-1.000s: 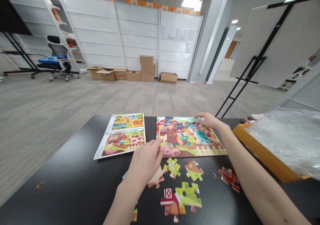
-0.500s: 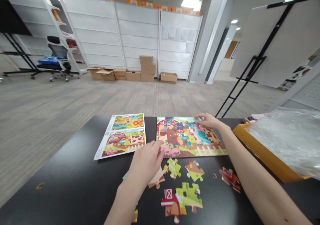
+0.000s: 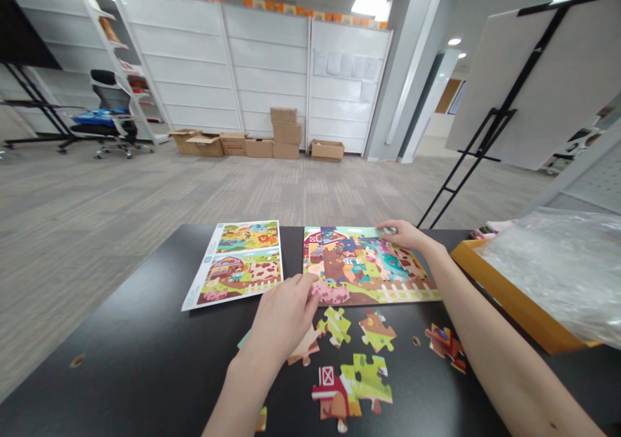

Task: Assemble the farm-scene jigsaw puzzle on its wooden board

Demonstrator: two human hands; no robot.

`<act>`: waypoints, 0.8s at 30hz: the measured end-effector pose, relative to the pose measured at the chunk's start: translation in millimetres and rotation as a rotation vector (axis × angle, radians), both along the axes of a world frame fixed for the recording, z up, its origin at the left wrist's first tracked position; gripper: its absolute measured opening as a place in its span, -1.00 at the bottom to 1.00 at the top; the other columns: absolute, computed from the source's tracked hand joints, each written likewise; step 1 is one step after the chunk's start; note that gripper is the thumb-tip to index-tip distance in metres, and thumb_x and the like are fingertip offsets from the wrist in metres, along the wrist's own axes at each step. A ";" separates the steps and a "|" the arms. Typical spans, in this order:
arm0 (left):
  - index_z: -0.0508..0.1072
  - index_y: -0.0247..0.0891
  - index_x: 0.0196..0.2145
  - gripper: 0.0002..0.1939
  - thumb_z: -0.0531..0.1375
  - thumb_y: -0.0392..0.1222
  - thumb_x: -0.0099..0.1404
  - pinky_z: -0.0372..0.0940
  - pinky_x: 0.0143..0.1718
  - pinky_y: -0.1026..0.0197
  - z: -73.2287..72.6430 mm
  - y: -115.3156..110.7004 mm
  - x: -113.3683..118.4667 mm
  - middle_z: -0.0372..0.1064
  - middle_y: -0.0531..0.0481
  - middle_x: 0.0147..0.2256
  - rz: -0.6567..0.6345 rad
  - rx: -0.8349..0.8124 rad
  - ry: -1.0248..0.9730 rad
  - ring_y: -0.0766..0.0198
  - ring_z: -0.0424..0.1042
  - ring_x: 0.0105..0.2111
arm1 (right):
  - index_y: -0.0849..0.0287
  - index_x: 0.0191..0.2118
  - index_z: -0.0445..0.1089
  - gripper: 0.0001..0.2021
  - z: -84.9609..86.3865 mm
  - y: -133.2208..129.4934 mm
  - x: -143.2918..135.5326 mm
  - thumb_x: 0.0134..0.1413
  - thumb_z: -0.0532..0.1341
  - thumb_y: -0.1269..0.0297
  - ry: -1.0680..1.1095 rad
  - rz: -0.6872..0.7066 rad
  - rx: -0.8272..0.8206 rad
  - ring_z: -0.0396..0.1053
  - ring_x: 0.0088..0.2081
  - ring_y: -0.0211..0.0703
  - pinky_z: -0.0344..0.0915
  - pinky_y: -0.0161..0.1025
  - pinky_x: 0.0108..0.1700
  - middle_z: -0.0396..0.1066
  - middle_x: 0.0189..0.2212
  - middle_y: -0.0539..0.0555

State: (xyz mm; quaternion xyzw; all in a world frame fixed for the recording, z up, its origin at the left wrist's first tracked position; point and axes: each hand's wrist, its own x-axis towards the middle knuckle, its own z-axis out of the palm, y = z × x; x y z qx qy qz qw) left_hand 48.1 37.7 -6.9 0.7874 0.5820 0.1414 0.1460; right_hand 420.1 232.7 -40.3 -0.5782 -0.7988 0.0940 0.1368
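From here I see the left hand and right hand touching the jigsaw puzzle, right of centre; can't tell either grip. A dragging left wrist could shift the loose piece.

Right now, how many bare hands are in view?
2. The bare left hand is at the near-left part of the colourful rectangular jigsaw puzzle; the bare right hand is at its far edge.

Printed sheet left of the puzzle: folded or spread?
Spread. The printed sheet lies face up on the black table, its lion scene and farm scene both showing, with no fold visible.
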 end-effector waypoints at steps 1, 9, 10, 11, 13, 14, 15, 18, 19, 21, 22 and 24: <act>0.44 -0.16 0.05 -0.71 0.06 -0.23 0.43 0.33 -0.15 0.12 0.0 -0.1 -0.3 0.53 -0.04 -0.11 -0.002 0.000 -0.004 0.11 0.52 -0.11 | 0.12 -0.04 0.57 -0.66 -0.2 0.2 0.0 0.06 0.24 0.23 0.001 0.003 0.004 0.52 -0.05 0.03 0.40 -0.16 0.01 0.58 -0.03 0.10; 0.44 -0.16 0.04 -0.73 0.08 -0.22 0.43 0.33 -0.17 0.14 -0.6 -0.2 0.1 0.53 -0.04 -0.11 -0.007 0.001 0.000 0.12 0.53 -0.11 | 0.13 -0.02 0.56 -0.65 -4.4 3.8 1.0 0.10 0.18 0.27 -0.002 -0.001 -0.009 0.50 0.01 0.05 0.38 -0.11 0.10 0.55 0.02 0.11; 0.44 -0.16 0.03 -0.73 0.08 -0.22 0.43 0.32 -0.17 0.15 -0.5 -0.3 0.1 0.53 -0.03 -0.11 -0.007 0.005 0.002 0.12 0.53 -0.11 | 0.12 -0.02 0.56 -0.66 -4.6 4.0 1.1 0.11 0.18 0.27 -0.001 -0.002 -0.009 0.50 0.01 0.05 0.37 -0.11 0.10 0.55 0.02 0.11; 0.44 -0.16 0.03 -0.74 0.08 -0.22 0.43 0.32 -0.18 0.16 -0.4 -0.4 0.0 0.53 -0.03 -0.11 -0.008 0.008 0.004 0.12 0.53 -0.11 | 0.11 -0.02 0.57 -0.66 -4.5 4.1 1.1 0.11 0.18 0.26 -0.001 0.000 -0.010 0.50 0.01 0.05 0.37 -0.10 0.11 0.55 0.01 0.11; 0.43 -0.15 0.03 -0.74 0.08 -0.21 0.43 0.31 -0.20 0.17 -0.2 -0.4 -0.1 0.53 -0.03 -0.11 -0.012 0.007 0.008 0.13 0.53 -0.12 | 0.11 -0.02 0.57 -0.66 -3.9 3.6 0.7 0.12 0.18 0.25 -0.001 0.007 -0.009 0.50 0.00 0.06 0.37 -0.10 0.11 0.56 0.01 0.11; 0.43 -0.15 0.03 -0.74 0.07 -0.21 0.43 0.31 -0.20 0.17 -0.1 -0.3 -0.1 0.53 -0.03 -0.12 -0.013 0.005 0.011 0.13 0.53 -0.12 | 0.11 -0.02 0.57 -0.66 -3.4 3.2 0.3 0.12 0.19 0.24 0.000 0.008 -0.008 0.51 0.00 0.07 0.37 -0.10 0.11 0.56 0.00 0.11; 0.43 -0.15 0.03 -0.74 0.07 -0.21 0.44 0.31 -0.20 0.17 -0.2 -0.1 0.0 0.53 -0.03 -0.11 -0.014 0.004 0.014 0.13 0.53 -0.12 | 0.11 -0.02 0.57 -0.66 -3.0 2.7 -0.1 0.12 0.19 0.24 0.002 0.009 -0.007 0.51 -0.01 0.07 0.38 -0.09 0.11 0.56 0.00 0.11; 0.43 -0.15 0.03 -0.74 0.07 -0.20 0.44 0.30 -0.22 0.17 -0.8 0.4 0.6 0.53 -0.03 -0.11 -0.013 0.008 0.023 0.14 0.52 -0.13 | 0.10 -0.03 0.58 -0.67 -2.4 1.9 -1.1 0.11 0.20 0.25 0.010 0.009 0.002 0.52 -0.01 0.07 0.39 -0.10 0.09 0.57 -0.01 0.11; 0.44 -0.15 0.02 -0.74 0.07 -0.20 0.44 0.30 -0.22 0.17 -1.1 0.4 0.7 0.53 -0.03 -0.11 -0.013 0.009 0.024 0.14 0.52 -0.13 | 0.10 -0.03 0.58 -0.67 -2.4 1.9 -1.2 0.12 0.20 0.25 0.009 0.011 0.004 0.51 -0.01 0.07 0.39 -0.10 0.09 0.57 -0.01 0.10; 0.44 -0.14 0.01 -0.75 0.07 -0.20 0.44 0.30 -0.22 0.17 -1.5 0.1 0.6 0.53 -0.02 -0.12 -0.016 0.007 0.021 0.14 0.52 -0.13 | 0.09 -0.02 0.57 -0.67 -2.8 2.2 -1.1 0.12 0.20 0.26 0.005 0.016 0.006 0.51 0.00 0.07 0.39 -0.10 0.10 0.56 0.00 0.10; 0.44 -0.14 0.02 -0.75 0.07 -0.20 0.44 0.30 -0.21 0.17 -1.7 -0.2 0.5 0.53 -0.01 -0.12 -0.017 0.005 0.019 0.14 0.52 -0.13 | 0.09 -0.02 0.57 -0.67 -3.1 2.5 -1.0 0.12 0.20 0.26 0.002 0.018 0.006 0.51 0.00 0.07 0.39 -0.10 0.10 0.56 0.00 0.10; 0.43 -0.14 0.02 -0.75 0.07 -0.19 0.44 0.30 -0.20 0.17 -2.0 -0.5 0.1 0.53 -0.02 -0.13 -0.016 0.004 0.017 0.15 0.52 -0.13 | 0.10 -0.02 0.57 -0.67 -3.5 3.0 -0.6 0.12 0.20 0.27 0.002 0.018 0.007 0.51 0.01 0.07 0.39 -0.09 0.10 0.56 0.00 0.10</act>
